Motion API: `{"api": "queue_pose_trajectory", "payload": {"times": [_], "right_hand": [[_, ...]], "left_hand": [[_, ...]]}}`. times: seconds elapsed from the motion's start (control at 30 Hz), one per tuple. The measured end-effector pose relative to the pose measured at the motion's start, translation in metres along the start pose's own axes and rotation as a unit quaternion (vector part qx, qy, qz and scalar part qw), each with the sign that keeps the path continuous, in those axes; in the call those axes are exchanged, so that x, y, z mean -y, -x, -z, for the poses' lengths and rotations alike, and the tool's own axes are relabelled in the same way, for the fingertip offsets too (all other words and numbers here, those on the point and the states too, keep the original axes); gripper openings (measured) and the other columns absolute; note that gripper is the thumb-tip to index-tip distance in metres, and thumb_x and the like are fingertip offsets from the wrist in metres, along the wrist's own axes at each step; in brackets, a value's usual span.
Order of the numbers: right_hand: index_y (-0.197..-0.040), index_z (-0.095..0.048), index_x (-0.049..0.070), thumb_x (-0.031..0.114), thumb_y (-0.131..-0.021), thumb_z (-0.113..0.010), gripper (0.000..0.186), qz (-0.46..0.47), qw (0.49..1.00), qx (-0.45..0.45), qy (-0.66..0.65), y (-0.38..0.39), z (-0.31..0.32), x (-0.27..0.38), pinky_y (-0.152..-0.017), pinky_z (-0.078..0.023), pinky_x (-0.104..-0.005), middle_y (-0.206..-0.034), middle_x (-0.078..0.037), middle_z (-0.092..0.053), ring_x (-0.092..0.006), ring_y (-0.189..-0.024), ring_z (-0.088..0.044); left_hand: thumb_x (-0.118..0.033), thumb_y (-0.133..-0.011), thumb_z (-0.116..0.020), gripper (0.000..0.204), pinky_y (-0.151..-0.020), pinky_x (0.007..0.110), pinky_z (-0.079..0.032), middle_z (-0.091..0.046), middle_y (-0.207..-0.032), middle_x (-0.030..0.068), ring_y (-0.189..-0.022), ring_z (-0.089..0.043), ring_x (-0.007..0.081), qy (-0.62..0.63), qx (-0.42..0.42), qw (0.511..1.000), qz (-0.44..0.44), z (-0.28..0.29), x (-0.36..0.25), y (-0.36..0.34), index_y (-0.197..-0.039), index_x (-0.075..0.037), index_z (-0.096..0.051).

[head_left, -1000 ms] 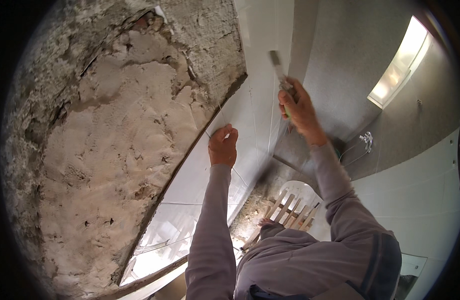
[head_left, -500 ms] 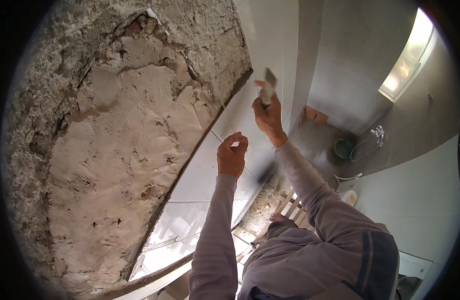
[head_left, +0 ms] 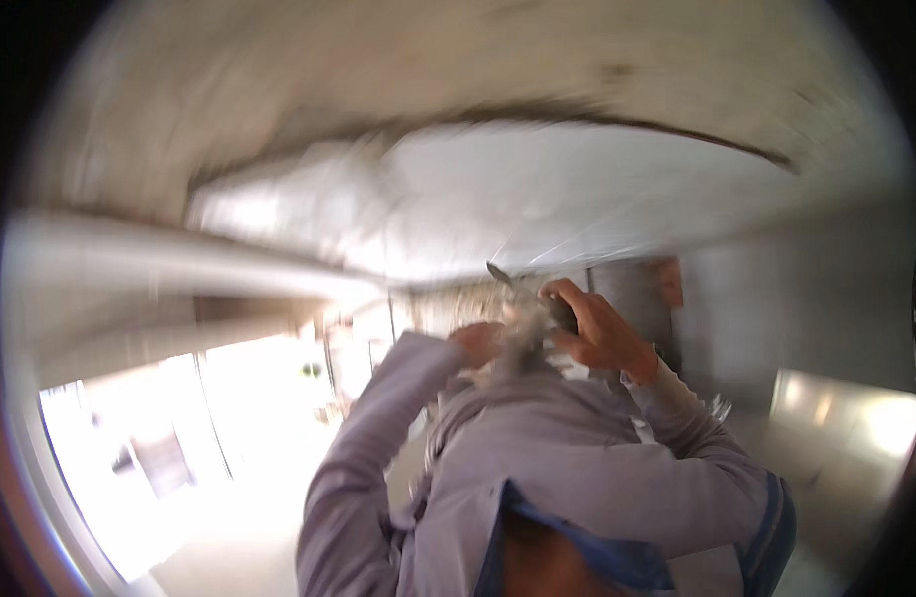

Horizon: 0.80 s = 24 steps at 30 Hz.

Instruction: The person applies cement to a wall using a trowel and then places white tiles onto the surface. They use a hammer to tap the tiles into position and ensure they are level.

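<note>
In front of my torso my right hand [head_left: 609, 333] is closed round the dark handle of a small trowel [head_left: 500, 274]. Its thin grey blade tip points up and left, and its middle part looks whitish and smeared. Close to the trowel's left side is my left hand [head_left: 478, 343], bent inward at the wrist. Motion blurs its fingers, so whether it touches the trowel cannot be made out. Beyond both hands stretches a white tiled wall [head_left: 577, 184], with faint thin lines like string across its lower part.
Above the tiles runs rough bare plaster [head_left: 458, 60], with a dark edge between them. Bright glazed openings [head_left: 259, 408] lie to the left. At the right are a grey wall [head_left: 776, 269] and a lit window [head_left: 846, 413]. A reddish-brown piece [head_left: 669, 282] stands near the right hand.
My view has swung round, blurring the surroundings. Both hands have drawn from the tiled wall toward my torso and closer together. The left hand was pinching a thin string before; the trowel stays in the right.
</note>
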State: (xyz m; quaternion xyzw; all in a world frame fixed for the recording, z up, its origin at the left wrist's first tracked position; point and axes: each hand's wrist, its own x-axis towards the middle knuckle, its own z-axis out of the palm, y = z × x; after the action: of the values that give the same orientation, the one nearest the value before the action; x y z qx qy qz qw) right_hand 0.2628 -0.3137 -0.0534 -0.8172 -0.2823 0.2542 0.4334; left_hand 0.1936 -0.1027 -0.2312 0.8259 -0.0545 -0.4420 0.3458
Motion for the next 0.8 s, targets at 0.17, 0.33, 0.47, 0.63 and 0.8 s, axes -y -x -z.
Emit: {"api": "queue_pose_trajectory", "payload": {"times": [0.17,0.33,0.47,0.63,0.8], "right_hand": [[-0.123,-0.049,0.004,0.010,-0.076,-0.056,0.048,-0.011,0.955,0.279,0.104,-0.049,-0.135,-0.049,-0.083,-0.048,-0.0517,-0.103,-0.025,-0.064,-0.0444,-0.097,-0.061],[-0.103,-0.067,0.008,0.015,-0.072,-0.060,0.032,0.194,0.801,0.464,0.325,-0.133,-0.271,-0.079,-0.078,-0.052,-0.0503,-0.091,-0.021,-0.068,-0.0407,-0.088,-0.065],[-0.084,-0.070,0.008,0.015,-0.075,-0.062,0.014,0.273,0.707,0.526,0.386,-0.170,-0.421,-0.106,-0.070,-0.055,-0.0459,-0.087,-0.020,-0.069,-0.0355,-0.084,-0.068],[-0.096,-0.073,0.010,0.014,-0.073,-0.062,0.026,0.230,0.569,0.664,0.426,-0.174,-0.593,-0.146,-0.080,-0.055,-0.0417,-0.104,-0.015,-0.070,-0.0338,-0.095,-0.068],[-0.109,-0.070,0.010,0.014,-0.076,-0.061,0.035,0.237,0.522,0.672,0.470,-0.153,-0.700,-0.212,-0.087,-0.053,-0.0430,-0.115,-0.013,-0.068,-0.0310,-0.107,-0.065]], "left_hand": [[-0.055,-0.084,-0.062,0.072,-0.106,0.044,-0.037,-0.050,-0.137,0.0181,-0.129,-0.046,0.0328,0.113,-0.041,0.980,0.162,-0.143,0.100,0.081,-0.138,-0.009,-0.047],[-0.076,-0.075,-0.056,0.099,-0.112,0.055,-0.019,-0.007,-0.159,0.0207,-0.144,-0.015,0.0417,0.290,-0.090,0.905,0.297,-0.318,0.110,0.037,-0.152,-0.021,-0.025],[-0.069,-0.078,-0.058,0.085,-0.105,0.062,-0.034,0.000,-0.162,0.0044,-0.141,-0.008,0.0526,0.401,-0.105,0.830,0.372,-0.290,0.087,0.040,-0.150,-0.036,-0.026],[-0.055,-0.079,-0.065,0.072,-0.112,0.051,-0.030,-0.019,-0.158,0.0090,-0.140,-0.020,0.0472,0.470,-0.273,0.740,0.398,-0.346,0.111,-0.010,-0.141,-0.024,-0.047],[-0.037,-0.078,-0.070,0.050,-0.112,0.047,-0.031,-0.038,-0.149,0.0126,-0.137,-0.031,0.0381,0.519,-0.414,0.633,0.399,-0.368,0.121,-0.029,-0.124,-0.018,-0.064]]}}
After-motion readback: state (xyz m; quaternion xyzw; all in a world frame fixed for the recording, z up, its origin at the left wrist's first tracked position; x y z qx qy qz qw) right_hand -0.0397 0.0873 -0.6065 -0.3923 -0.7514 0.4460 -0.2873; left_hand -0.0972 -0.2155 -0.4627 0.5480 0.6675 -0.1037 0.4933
